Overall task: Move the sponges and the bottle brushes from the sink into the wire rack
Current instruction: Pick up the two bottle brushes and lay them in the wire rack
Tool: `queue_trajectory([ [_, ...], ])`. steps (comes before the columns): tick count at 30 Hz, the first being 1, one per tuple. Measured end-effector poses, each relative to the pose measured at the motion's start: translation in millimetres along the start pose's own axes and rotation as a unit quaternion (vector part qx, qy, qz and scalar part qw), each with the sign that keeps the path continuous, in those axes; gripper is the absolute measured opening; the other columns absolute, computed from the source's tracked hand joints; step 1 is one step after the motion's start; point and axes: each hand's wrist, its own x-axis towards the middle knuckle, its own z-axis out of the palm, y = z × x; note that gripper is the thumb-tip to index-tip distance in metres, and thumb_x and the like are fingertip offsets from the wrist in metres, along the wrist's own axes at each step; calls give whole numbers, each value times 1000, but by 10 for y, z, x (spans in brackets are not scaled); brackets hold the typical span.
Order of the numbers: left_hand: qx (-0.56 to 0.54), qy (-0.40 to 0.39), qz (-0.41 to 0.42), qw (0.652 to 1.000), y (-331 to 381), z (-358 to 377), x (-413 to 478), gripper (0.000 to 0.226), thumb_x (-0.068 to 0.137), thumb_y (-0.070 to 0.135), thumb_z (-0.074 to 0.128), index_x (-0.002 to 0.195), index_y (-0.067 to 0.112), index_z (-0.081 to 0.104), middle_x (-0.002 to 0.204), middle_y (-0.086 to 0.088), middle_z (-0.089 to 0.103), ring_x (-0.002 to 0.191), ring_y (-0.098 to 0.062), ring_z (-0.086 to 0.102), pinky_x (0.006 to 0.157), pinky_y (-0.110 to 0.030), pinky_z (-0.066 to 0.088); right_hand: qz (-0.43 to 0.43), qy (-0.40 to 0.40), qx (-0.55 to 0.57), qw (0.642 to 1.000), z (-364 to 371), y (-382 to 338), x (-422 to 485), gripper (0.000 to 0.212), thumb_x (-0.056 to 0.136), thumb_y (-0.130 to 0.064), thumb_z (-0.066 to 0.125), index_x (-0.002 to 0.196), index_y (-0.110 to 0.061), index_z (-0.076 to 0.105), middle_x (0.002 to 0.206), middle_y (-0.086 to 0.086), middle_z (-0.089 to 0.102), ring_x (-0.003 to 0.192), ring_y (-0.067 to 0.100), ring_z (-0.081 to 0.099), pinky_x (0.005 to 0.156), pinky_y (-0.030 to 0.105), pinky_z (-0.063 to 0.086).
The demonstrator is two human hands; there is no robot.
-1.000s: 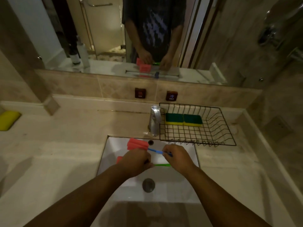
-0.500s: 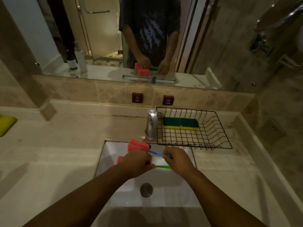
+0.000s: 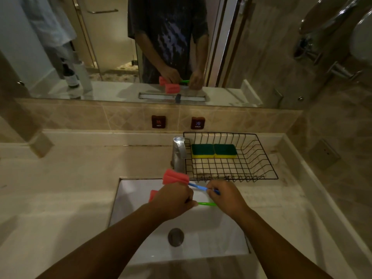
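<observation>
My left hand (image 3: pixel 173 200) and my right hand (image 3: pixel 225 196) hover over the white sink (image 3: pixel 201 246), each closed on a bottle brush. The blue-handled brush (image 3: pixel 198 186) has a red foam head (image 3: pixel 175 177) sticking up left of the faucet, and my right hand grips its handle end. My left hand holds the green-handled brush (image 3: pixel 205 203). Its red head (image 3: pixel 153 195) peeks out left of my fist, and its handle tip reaches my right hand. Two green-and-yellow sponges (image 3: pixel 214 151) lie side by side at the back of the black wire rack (image 3: pixel 261 164).
A chrome faucet (image 3: pixel 178 153) stands between the sink and the rack's left edge. The drain (image 3: pixel 175 237) sits in the sink bottom. Hot and cold buttons (image 3: pixel 158 121) are on the tiled wall under a mirror. Beige countertop (image 3: pixel 60 188) spreads left.
Both hands with the brushes have shifted slightly right, nearer the faucet and rack. The grips look the same.
</observation>
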Motion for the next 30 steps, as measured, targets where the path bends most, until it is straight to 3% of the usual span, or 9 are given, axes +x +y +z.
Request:
queue_trajectory([
  [6, -4, 10, 3, 1000, 213, 62, 380, 23, 90, 44, 61, 80, 23, 62, 70, 13, 50, 63, -1, 49, 61, -14, 36, -11, 1, 23, 1000, -262, 353, 176, 7, 92, -21, 61, 89, -23, 68, 90, -3, 67, 82, 10, 60, 76, 31, 55],
  [9, 1, 18, -2, 1000, 330, 97, 630, 21, 90, 44, 61, 76, 29, 57, 68, 14, 49, 62, -2, 50, 60, -15, 37, -26, -6, 34, 999, -412, 573, 292, 8, 91, -21, 63, 87, -22, 69, 88, -5, 66, 79, 7, 57, 69, 25, 50],
  [12, 24, 36, 7, 999, 454, 124, 890, 20, 90, 43, 62, 80, 25, 63, 73, 11, 56, 67, -5, 55, 65, -20, 48, -28, -31, 34, 999, -559, 795, 450, 11, 91, -21, 62, 84, -26, 68, 80, -12, 60, 72, 3, 53, 62, 20, 39],
  [14, 32, 47, 8, 998, 508, 143, 1059, 21, 90, 41, 62, 86, 22, 68, 81, 7, 63, 71, -6, 58, 67, -20, 51, -19, -47, 25, 998, -621, 925, 578, 14, 91, -21, 61, 80, -29, 63, 79, -12, 58, 72, 3, 53, 64, 22, 40],
  [17, 36, 51, 4, 998, 546, 202, 1281, 18, 91, 41, 61, 85, 24, 65, 78, 8, 59, 65, -2, 51, 59, -14, 39, -1, -62, 28, 998, -666, 1106, 766, 9, 92, -22, 60, 86, -25, 66, 86, -7, 62, 76, 7, 58, 69, 27, 49],
  [21, 44, 55, -4, 997, 538, 307, 1529, 17, 92, 38, 62, 83, 24, 65, 77, 12, 55, 63, -1, 47, 54, -11, 27, -11, -87, 34, 996, -690, 1309, 982, 10, 93, -21, 58, 90, -21, 68, 87, -3, 65, 77, 8, 59, 66, 24, 46],
  [25, 19, 43, -11, 999, 465, 376, 1744, 14, 92, 30, 61, 88, 19, 68, 88, 3, 68, 73, -7, 58, 63, -15, 42, -30, -103, 38, 994, -674, 1457, 1188, 12, 94, -22, 58, 88, -18, 67, 86, 0, 65, 75, 12, 59, 64, 24, 45],
  [30, 11, 44, -18, 999, 388, 472, 1955, 15, 94, 27, 57, 92, 16, 67, 90, -1, 67, 76, -11, 61, 70, -24, 51, -54, -114, 37, 991, -627, 1631, 1435, 11, 95, -22, 56, 91, -18, 66, 82, -6, 60, 69, -2, 51, 59, 14, 32],
])
